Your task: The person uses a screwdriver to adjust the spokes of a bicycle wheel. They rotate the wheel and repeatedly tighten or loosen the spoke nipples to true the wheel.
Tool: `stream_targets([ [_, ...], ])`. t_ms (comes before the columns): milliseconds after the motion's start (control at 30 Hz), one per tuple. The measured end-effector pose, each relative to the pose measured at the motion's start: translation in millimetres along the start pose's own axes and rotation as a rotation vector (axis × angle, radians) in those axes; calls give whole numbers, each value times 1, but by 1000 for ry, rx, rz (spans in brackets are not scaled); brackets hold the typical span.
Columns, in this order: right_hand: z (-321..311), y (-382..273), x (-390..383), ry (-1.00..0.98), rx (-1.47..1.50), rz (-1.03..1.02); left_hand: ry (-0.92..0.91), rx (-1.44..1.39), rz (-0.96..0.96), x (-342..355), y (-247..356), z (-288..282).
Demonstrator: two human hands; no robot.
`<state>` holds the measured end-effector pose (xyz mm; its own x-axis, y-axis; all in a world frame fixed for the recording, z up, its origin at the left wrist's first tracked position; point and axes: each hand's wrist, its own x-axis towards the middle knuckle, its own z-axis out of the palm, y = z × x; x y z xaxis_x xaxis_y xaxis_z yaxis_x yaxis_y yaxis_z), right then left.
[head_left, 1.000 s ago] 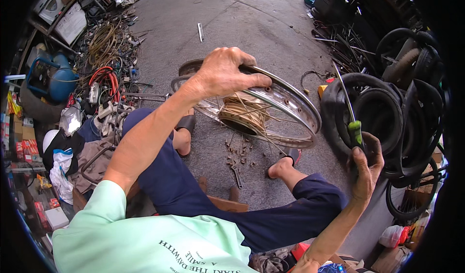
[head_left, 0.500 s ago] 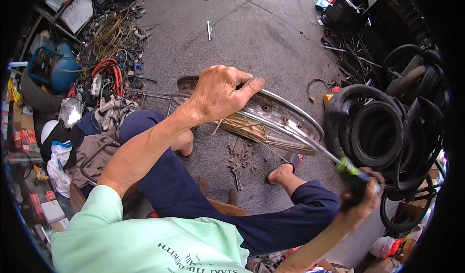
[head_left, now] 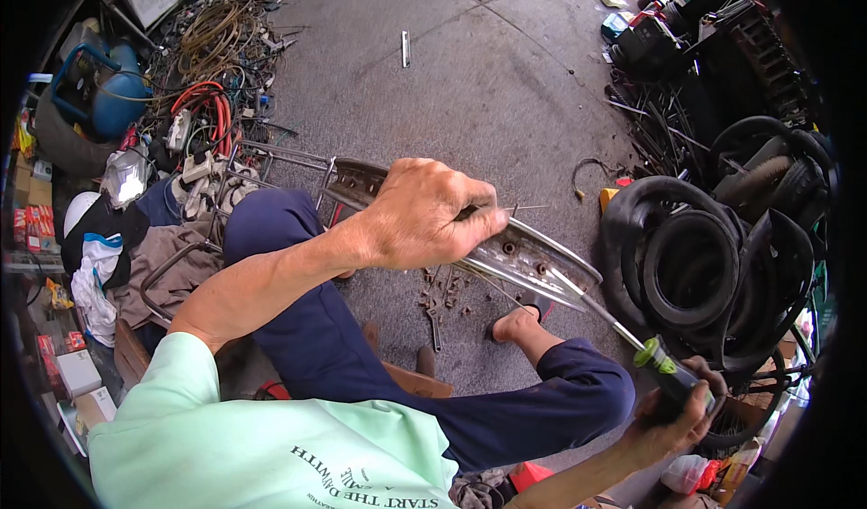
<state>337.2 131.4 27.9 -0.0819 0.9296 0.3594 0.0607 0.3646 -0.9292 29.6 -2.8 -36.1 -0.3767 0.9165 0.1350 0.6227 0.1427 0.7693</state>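
Observation:
My left hand point(head_left: 433, 213) is closed over the upper edge of a bare metal wheel rim point(head_left: 571, 279), thumb and fingers pressed together. The rim is held nearly edge-on above the floor, with nipple holes along its rusty channel. Thin spokes point(head_left: 495, 285) stick out below it. In my right hand point(head_left: 679, 411) is a screwdriver point(head_left: 652, 354) with a green-and-black handle. Its shaft slants up to the left, and the tip reaches the rim's channel; whether it sits in a hole I cannot tell. A wrench point(head_left: 436, 330) lies on the floor beneath, among small rusty pieces point(head_left: 456, 297).
Black tyres and tubes point(head_left: 691, 270) are piled at the right. Tangled wires point(head_left: 217, 44), a blue tank point(head_left: 120, 95) and an orange hose point(head_left: 217, 102) crowd the left. A metal frame point(head_left: 280, 152) stands beside the rim's left end. A small metal strip point(head_left: 405, 48) lies farther out.
The rim has tipped, showing more of its outer channel. My right hand has moved slightly down with the screwdriver, whose tip is at the channel. My left hand has shifted slightly right and down.

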Motion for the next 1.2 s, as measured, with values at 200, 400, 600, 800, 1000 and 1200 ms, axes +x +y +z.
stream_targets([
  [200, 25, -32, 3, -82, -82, -362, 7, 73, 64, -11, -4, 2],
  [400, 43, -45, 1, -296, -184, -392, -57, 35, -39, -11, 0, -3],
  [600, 45, -66, 8, -394, -428, -465, -134, -12, -58, -8, -1, -13],
  [800, 91, -108, 22, -625, -504, -494, -189, 10, 13, 4, 2, -11],
  [1000, 134, -127, 38, -734, -555, -613, -289, 51, 24, 27, 5, -10],
  [1200, 196, -128, 34, -828, -467, -758, -292, -66, -98, 39, -1, -24],
])
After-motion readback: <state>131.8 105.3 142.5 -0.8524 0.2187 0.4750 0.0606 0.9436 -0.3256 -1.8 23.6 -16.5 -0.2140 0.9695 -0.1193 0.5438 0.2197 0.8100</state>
